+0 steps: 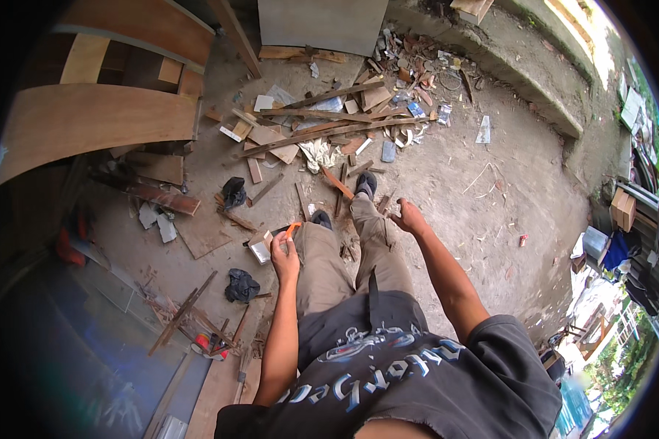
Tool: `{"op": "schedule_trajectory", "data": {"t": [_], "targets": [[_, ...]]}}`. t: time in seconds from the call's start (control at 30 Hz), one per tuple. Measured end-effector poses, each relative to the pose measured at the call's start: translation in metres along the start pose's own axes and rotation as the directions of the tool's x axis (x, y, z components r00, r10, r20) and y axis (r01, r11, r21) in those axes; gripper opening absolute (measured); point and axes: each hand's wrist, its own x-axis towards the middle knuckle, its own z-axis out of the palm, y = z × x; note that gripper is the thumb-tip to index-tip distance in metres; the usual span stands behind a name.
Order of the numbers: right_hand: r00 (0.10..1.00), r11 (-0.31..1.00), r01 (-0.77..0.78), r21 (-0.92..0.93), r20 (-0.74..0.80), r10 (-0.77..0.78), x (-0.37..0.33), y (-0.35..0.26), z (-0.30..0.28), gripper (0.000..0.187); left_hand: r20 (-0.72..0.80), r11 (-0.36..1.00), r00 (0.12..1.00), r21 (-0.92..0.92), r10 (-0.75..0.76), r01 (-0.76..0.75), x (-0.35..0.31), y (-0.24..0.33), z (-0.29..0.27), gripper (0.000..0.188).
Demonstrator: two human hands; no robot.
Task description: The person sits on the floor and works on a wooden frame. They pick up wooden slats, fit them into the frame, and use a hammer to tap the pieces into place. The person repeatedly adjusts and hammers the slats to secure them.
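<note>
I look straight down at my own body, standing on a dusty concrete floor (476, 190). My left hand (283, 252) is closed around a small orange pencil-like tool (291, 229) beside my left thigh. My right hand (407, 217) hangs by my right knee with the fingers loosely curled and nothing in it. My two feet in dark shoes (365, 183) point toward a heap of wood offcuts (322, 124).
Curved plywood panels (88, 121) and boards stand at the upper left. Thin wood strips (190, 311), a red and white can (202, 342) and black cloth lumps (240, 285) lie at the lower left. A concrete step (520, 73) runs along the upper right. Boxes and clutter (622, 212) sit at the right.
</note>
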Motion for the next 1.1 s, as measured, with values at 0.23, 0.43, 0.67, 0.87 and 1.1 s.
{"op": "schedule_trajectory", "data": {"t": [0.23,0.43,0.67,0.87,1.1], "targets": [[0.987,0.945,-0.037,-0.324,0.139,0.086,0.087,0.024,0.028,0.108,-0.082,0.988,0.996,0.154,0.026,-0.013,0.040,-0.059,0.116,0.028],[0.989,0.895,0.105,-0.433,0.143,-0.047,0.256,0.061,0.104,0.124,0.037,0.817,0.929,-0.464,-0.368,0.342,0.083,-0.098,0.209,0.029],[0.895,0.809,0.313,-0.497,-0.130,-0.427,0.501,0.066,0.168,0.123,0.612,0.710,0.695,-0.292,-0.376,0.641,0.091,-0.109,0.305,0.031],[0.952,0.733,0.213,-0.646,-0.032,-0.305,0.570,0.062,0.194,0.112,0.791,0.445,0.408,-0.195,-0.456,0.874,0.083,-0.102,0.303,0.031],[0.934,0.769,0.357,-0.531,0.177,-0.311,0.555,0.084,0.192,0.088,0.779,0.452,0.463,-0.261,-0.424,0.853,0.096,-0.111,0.298,0.030]]}}
